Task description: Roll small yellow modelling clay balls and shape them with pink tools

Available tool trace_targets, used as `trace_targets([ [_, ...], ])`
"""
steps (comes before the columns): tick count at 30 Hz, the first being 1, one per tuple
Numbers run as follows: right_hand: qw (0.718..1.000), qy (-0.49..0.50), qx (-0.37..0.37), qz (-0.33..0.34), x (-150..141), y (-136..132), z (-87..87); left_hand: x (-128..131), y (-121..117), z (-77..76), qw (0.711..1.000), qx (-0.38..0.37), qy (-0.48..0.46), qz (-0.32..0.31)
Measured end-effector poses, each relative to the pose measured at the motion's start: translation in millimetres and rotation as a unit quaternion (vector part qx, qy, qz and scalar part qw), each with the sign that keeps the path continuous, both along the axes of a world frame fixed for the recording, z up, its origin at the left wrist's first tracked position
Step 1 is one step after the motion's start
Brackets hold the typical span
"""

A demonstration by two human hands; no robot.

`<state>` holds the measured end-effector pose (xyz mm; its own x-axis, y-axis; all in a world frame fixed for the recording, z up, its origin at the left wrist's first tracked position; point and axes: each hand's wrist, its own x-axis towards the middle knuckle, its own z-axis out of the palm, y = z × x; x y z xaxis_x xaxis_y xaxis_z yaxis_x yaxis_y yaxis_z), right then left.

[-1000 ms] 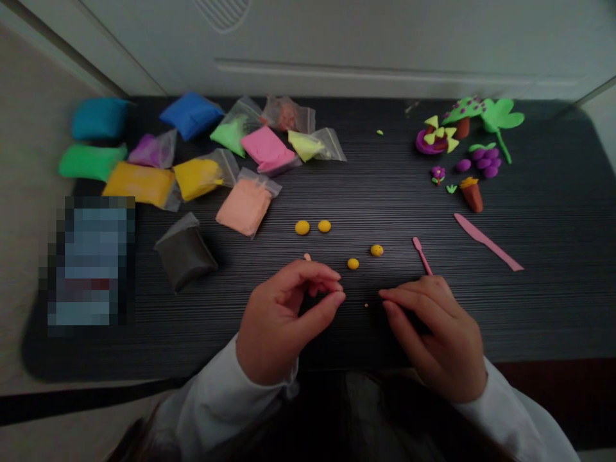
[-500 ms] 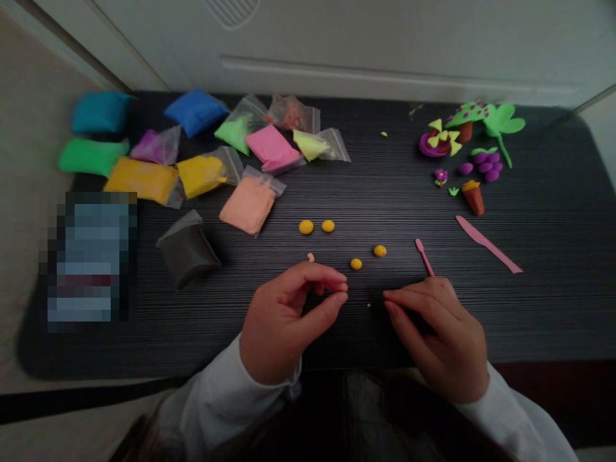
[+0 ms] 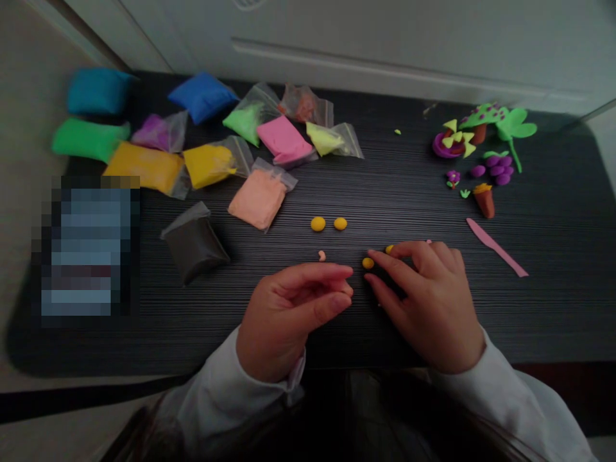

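My left hand [image 3: 289,314] hovers over the near part of the dark table [image 3: 553,308]. Its thumb and fingers are curled into a loose pinch, and I cannot make out what is inside. My right hand [image 3: 428,301] lies flat with its fingers stretched out to the left. Its index fingertip and thumb sit on either side of a small yellow clay ball [image 3: 368,263], touching or nearly touching it. A second yellow ball [image 3: 389,248] peeps out behind the fingers. Just past the knuckles shows the tip of a thin pink tool [image 3: 428,242], otherwise hidden by the hand.
Two yellow clay discs [image 3: 317,223] lie side by side, a tiny peach curl [image 3: 321,255] near them. Several bags of coloured clay [image 3: 260,199] fill the back left. Clay figures [image 3: 481,147] stand back right, beside a pink plastic knife [image 3: 495,247]. A blurred rectangle [image 3: 86,250] lies far left.
My right hand has slid forward and left from the table's near part to the yellow ball, covering the pink tool. The left hand's pinch has loosened slightly. The view shifted a little.
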<state>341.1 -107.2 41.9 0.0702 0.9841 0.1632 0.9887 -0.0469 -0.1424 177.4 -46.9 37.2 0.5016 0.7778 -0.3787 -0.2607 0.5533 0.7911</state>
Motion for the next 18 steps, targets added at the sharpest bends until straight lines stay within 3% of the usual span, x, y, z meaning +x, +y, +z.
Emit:
trace_targets([
  [10,1.0,-0.009,0.023,0.004,0.5,1.2,-3.3,1.0,2.9,-0.8,0.983,-0.134,-0.124,-0.005],
  [14,0.998,-0.041,0.039,0.034,4.6,-1.4,-9.0,2.7,2.0,-0.8,0.97,-0.151,-0.19,-0.015],
  [18,0.996,-0.049,0.052,0.047,7.9,-2.2,-14.3,3.5,2.3,-1.7,0.968,-0.152,-0.199,-0.011],
])
